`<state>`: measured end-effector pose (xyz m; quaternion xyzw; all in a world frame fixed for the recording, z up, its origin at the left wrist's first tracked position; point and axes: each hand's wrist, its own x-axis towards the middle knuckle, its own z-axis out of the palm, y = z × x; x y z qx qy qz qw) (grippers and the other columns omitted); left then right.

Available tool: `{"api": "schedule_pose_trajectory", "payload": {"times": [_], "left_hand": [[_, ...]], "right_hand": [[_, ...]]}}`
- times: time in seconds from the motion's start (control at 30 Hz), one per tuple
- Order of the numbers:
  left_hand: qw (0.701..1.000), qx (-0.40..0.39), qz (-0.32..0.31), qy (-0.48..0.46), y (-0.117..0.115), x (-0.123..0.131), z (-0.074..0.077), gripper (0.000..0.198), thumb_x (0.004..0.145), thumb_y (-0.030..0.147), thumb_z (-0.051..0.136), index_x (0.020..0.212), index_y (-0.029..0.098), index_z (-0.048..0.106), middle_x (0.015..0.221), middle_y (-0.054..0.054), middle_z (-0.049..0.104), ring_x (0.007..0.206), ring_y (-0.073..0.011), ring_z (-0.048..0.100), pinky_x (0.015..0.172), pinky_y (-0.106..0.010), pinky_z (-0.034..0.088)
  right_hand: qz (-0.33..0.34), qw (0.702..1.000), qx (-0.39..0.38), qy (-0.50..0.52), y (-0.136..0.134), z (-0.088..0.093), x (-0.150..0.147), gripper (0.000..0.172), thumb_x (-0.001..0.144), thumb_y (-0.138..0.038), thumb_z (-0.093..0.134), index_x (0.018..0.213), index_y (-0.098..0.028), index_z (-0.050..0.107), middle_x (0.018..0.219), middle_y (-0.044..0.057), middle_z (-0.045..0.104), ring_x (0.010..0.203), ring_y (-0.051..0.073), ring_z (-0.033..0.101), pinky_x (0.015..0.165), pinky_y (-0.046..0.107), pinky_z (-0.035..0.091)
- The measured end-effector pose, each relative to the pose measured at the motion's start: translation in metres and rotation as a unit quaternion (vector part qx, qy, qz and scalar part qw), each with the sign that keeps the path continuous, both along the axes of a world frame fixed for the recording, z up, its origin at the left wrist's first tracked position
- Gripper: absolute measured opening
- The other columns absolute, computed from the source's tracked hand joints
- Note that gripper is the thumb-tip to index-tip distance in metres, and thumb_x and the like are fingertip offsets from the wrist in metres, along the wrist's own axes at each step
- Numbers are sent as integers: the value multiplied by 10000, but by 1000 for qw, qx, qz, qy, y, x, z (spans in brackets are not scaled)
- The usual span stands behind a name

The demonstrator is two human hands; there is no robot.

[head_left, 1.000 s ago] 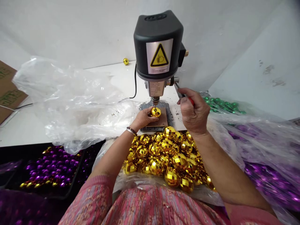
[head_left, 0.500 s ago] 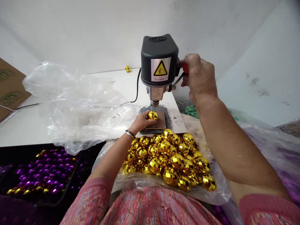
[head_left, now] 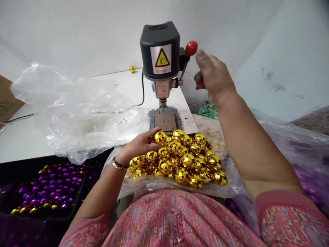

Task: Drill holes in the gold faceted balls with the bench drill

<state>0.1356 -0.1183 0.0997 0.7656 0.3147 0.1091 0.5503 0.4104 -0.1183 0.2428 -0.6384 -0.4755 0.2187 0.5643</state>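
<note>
My left hand (head_left: pixel 141 144) grips a shiny gold faceted ball (head_left: pixel 159 138) between thumb and fingers, at the back edge of a heap of similar gold balls (head_left: pixel 189 160) on clear plastic. Behind the heap stands a small black drill press (head_left: pixel 160 51) with a yellow warning label. A brown board (head_left: pixel 166 120) with a small dark hole lies on its base below the chuck (head_left: pixel 162 102). To the right of the press, my right hand (head_left: pixel 216 75) is just off the red knob (head_left: pixel 191 48) of the feed lever, fingers loosely curled and thumb apart, holding nothing.
Crumpled clear plastic (head_left: pixel 77 109) covers much of the white table (head_left: pixel 23 144). One gold ball (head_left: pixel 132 69) sits by the wall. Purple balls (head_left: pixel 53 185) fill a black tray at left; green ones (head_left: pixel 208 110) show at right. A cardboard box (head_left: pixel 9 99) stands far left.
My left hand has drawn back from the board to the heap and is on a gold ball there. My right hand has let go of the red knob. The view has shifted slightly.
</note>
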Motion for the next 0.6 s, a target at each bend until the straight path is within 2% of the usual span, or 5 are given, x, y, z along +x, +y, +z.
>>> {"api": "schedule_pose_trajectory", "payload": {"times": [0.1, 0.17, 0.33, 0.47, 0.6], "left_hand": [[996, 80, -39, 14, -21, -1, 11, 764, 815, 428, 697, 1511, 187, 493, 1072, -74, 737, 871, -173, 676, 813, -312, 573], [989, 145, -2, 21, -30, -12, 11, 667, 835, 468, 674, 1441, 210, 568, 1124, -79, 735, 901, -185, 693, 854, -327, 579], [916, 255, 284, 122, -39, -67, -19, 571, 854, 519, 600, 1292, 158, 664, 1223, -147, 702, 932, -232, 711, 917, -390, 575], [913, 211, 321, 136, -57, -92, -51, 562, 876, 521, 549, 1291, 160, 662, 1254, -147, 697, 959, -238, 705, 882, -368, 576], [922, 232, 296, 99, -68, -83, -72, 571, 882, 501, 572, 1350, 179, 626, 1456, -158, 568, 983, -221, 692, 886, -358, 573]], "right_hand": [[-24, 996, -51, -70, -46, -30, 22, 323, 961, -446, 574, 962, -134, 660, 558, -60, 463, 501, 74, 418, 523, 231, 351], [-61, 974, -120, -182, -81, -53, 42, 354, 945, -458, 570, 872, -133, 691, 600, -23, 519, 566, 97, 477, 592, 246, 371], [-168, 878, -227, -387, -152, -117, 84, 462, 894, -538, 564, 1062, -157, 765, 913, 121, 717, 921, 258, 621, 845, 370, 469], [-157, 861, -220, -432, -171, -155, 80, 561, 920, -582, 515, 1221, -154, 719, 1109, 176, 714, 1107, 318, 614, 1000, 474, 473], [-131, 847, -276, -434, -159, -163, 65, 563, 955, -559, 478, 1305, -164, 674, 1242, 191, 668, 1251, 333, 565, 1088, 490, 444]]}}
